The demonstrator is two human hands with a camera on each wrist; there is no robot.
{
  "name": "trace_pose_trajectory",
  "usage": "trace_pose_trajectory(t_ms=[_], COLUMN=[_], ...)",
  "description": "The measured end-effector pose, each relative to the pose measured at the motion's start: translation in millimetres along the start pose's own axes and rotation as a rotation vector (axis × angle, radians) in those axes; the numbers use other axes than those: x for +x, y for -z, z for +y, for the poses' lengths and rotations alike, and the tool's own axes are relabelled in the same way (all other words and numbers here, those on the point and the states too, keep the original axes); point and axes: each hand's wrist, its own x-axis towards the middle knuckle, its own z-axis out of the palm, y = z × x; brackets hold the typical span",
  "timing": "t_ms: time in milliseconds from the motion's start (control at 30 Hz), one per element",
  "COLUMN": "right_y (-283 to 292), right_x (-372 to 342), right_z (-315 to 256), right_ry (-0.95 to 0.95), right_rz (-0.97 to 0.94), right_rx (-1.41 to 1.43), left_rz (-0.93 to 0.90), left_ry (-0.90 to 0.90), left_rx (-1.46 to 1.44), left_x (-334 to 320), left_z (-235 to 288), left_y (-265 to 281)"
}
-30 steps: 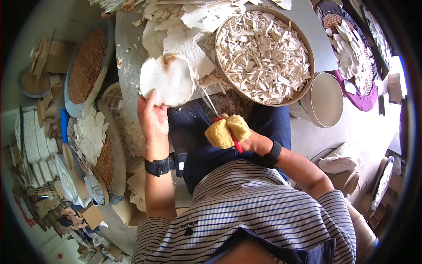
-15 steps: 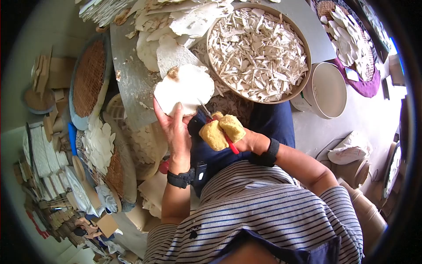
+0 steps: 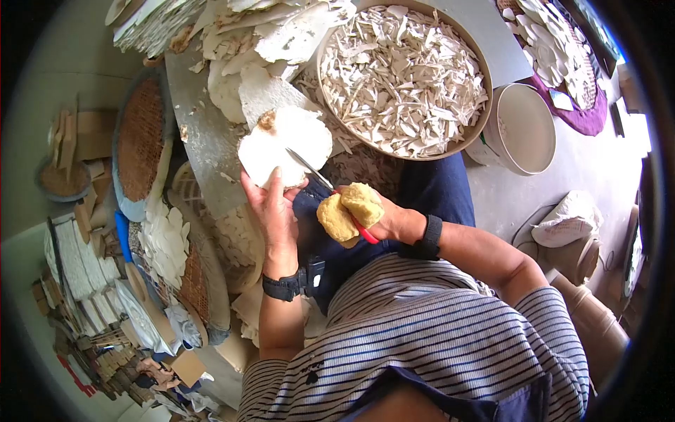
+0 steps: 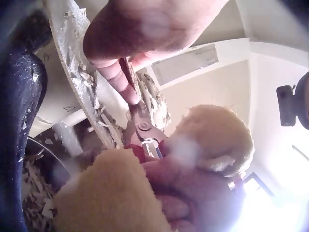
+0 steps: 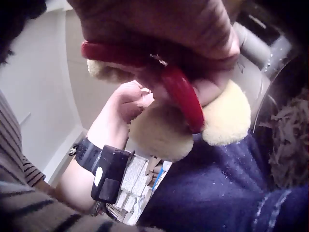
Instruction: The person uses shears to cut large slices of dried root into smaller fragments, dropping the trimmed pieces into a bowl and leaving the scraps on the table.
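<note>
The left hand [image 3: 273, 211] pinches the near edge of a white disc [image 3: 295, 133], one digit on its upper face; the rest of the disc juts out beyond the grip. The right hand [image 3: 390, 221] is wrapped round the red handles [image 3: 366, 235] of a pair of scissors [image 3: 309, 167], padded with yellow sponge [image 3: 362, 202]. The scissors' metal reaches from this grip over the disc's upper face, near the left hand's fingers; whether a second blade lies underneath cannot be told. The disc is thus between the two hands, on their far side, above the person's lap. Just past it are a pile of white pieces [image 3: 299, 35] on the grey table [image 3: 199, 158] and a round tub [image 3: 487, 91] of white shreds [image 3: 404, 81]. A bucket [image 3: 527, 133] stands to the right.
</note>
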Motion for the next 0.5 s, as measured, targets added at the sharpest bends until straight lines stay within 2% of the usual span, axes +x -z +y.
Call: trace_pose_trajectory(t_ms=[67,167,300,433,500], right_y=[3,5,10,10,12], right_x=[1,1,4,4,-1], right_z=[-17,-15,0,-12,-6], right_ry=[0.007,0.22,0.215,0.126,0.193], right_rz=[-0.028,-0.015,-0.041,-0.101,-0.125], right_rx=[-0.166,-0.321,-0.228,-0.134,-0.203], left_rz=[-0.027,-0.109,-0.181,-0.206,-0.181], left_ry=[0.052,0.098,0.048,0.023,0.026], left_rx=[-0.038,-0.133,-0.196,-0.253,-0.306], left_x=[2,12,10,13,14], left_z=[6,22,36,34,33], left_y=[5,18,16,24,27])
